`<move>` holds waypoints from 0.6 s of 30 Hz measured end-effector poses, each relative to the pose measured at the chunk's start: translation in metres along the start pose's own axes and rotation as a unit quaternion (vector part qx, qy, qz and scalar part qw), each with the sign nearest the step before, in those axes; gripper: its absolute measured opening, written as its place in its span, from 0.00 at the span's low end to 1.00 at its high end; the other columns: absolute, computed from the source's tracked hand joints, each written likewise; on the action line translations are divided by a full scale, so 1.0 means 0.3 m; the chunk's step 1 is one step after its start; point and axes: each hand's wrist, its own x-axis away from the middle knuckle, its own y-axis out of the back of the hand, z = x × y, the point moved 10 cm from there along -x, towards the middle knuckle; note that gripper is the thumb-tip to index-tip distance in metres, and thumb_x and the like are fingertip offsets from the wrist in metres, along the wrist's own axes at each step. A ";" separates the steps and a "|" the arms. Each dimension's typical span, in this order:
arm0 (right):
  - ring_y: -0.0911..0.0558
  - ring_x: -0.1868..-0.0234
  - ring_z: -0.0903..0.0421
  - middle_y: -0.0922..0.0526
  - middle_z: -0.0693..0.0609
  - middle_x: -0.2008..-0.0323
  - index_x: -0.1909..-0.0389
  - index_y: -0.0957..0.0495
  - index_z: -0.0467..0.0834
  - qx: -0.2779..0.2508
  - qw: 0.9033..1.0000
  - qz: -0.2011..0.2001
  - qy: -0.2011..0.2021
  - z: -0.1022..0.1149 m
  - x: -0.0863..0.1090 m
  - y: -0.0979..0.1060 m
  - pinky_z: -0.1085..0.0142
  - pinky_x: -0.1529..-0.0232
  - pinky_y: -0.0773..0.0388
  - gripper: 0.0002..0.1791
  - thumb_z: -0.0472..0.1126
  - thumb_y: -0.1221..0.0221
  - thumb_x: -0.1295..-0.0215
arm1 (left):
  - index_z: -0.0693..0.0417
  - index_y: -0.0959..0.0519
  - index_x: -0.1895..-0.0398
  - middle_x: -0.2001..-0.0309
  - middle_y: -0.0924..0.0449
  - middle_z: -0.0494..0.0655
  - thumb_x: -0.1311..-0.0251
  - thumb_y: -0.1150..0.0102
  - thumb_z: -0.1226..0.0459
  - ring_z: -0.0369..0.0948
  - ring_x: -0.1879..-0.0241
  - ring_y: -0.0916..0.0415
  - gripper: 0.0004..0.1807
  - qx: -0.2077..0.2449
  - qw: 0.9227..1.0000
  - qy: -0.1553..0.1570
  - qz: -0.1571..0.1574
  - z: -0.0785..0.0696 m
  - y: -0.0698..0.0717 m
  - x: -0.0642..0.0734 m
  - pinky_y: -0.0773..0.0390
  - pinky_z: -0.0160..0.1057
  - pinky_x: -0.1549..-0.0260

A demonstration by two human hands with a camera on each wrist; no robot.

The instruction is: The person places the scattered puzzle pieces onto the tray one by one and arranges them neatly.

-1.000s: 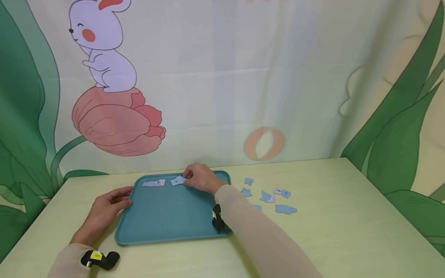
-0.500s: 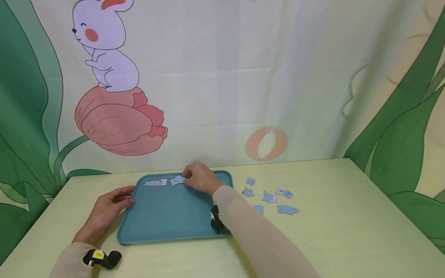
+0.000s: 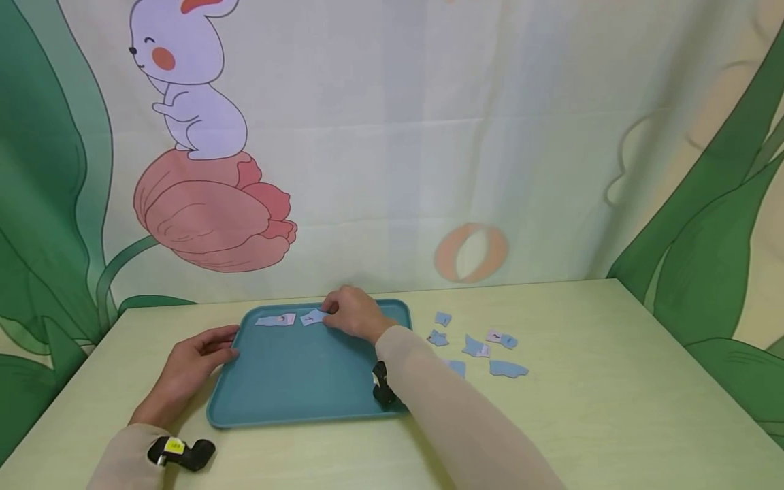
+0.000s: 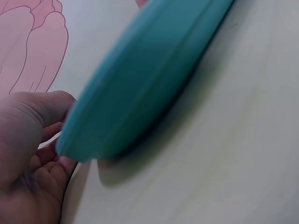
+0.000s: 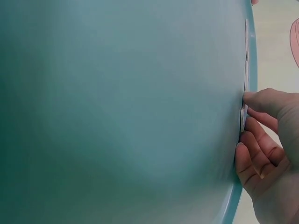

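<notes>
A teal tray (image 3: 294, 384) lies on the table. My left hand (image 3: 186, 371) holds its left edge, with the thumb (image 4: 46, 105) at the rim and curled fingers below it in the left wrist view. Near the tray's far edge, my right hand (image 3: 356, 316) pinches a small blue puzzle piece (image 3: 312, 317), whose right end the fingers hide. Left of that, a longer strip of blue and pinkish puzzle pieces (image 3: 274, 320) lies flat. From the right wrist, the pieces (image 5: 246, 46) appear edge-on along the tray's side, with the right thumb (image 5: 254, 99) pressed against them.
Right of the tray, several loose puzzle pieces are scattered on the pale table (image 3: 612, 408), including a wavy blue one (image 3: 508, 369) and a small one (image 3: 443, 318). The right sleeve (image 3: 459, 408) partly covers another piece (image 3: 456, 367). A printed curtain (image 3: 343, 170) hangs behind the table.
The head view has shifted slightly, moving the whole scene a little to the right. Both hands keep nearly the same places on the tray and the piece.
</notes>
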 end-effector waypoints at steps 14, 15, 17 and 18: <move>0.19 0.55 0.57 0.15 0.52 0.55 0.48 0.11 0.43 0.002 1.000 0.005 0.003 0.002 0.003 0.004 0.66 0.48 0.19 0.12 0.41 0.32 0.28 | 0.68 0.33 0.23 0.32 0.27 0.69 0.23 0.41 0.67 0.60 0.36 0.26 0.29 0.002 1.000 -0.007 0.001 0.000 0.003 -0.002 0.17 0.31 0.49; 0.19 0.55 0.57 0.15 0.52 0.55 0.47 0.11 0.43 -0.001 1.000 0.006 0.003 0.001 0.004 0.005 0.65 0.48 0.19 0.12 0.42 0.32 0.28 | 0.67 0.33 0.23 0.32 0.27 0.69 0.23 0.41 0.67 0.60 0.36 0.26 0.29 0.001 1.000 -0.008 0.001 -0.001 0.003 -0.002 0.18 0.31 0.49; 0.19 0.54 0.57 0.14 0.52 0.54 0.46 0.12 0.43 -0.004 1.000 0.010 0.003 -0.001 0.006 0.010 0.65 0.47 0.19 0.13 0.42 0.31 0.28 | 0.67 0.33 0.23 0.32 0.27 0.69 0.23 0.41 0.67 0.60 0.36 0.26 0.29 0.001 1.000 -0.008 0.001 -0.003 0.004 -0.001 0.17 0.31 0.49; 0.18 0.54 0.57 0.14 0.52 0.53 0.46 0.12 0.42 -0.006 1.000 0.011 0.005 0.000 0.007 0.015 0.65 0.47 0.19 0.14 0.42 0.31 0.28 | 0.67 0.33 0.23 0.32 0.27 0.69 0.23 0.41 0.67 0.59 0.36 0.26 0.29 0.001 1.000 -0.008 0.000 -0.003 0.004 -0.001 0.18 0.30 0.50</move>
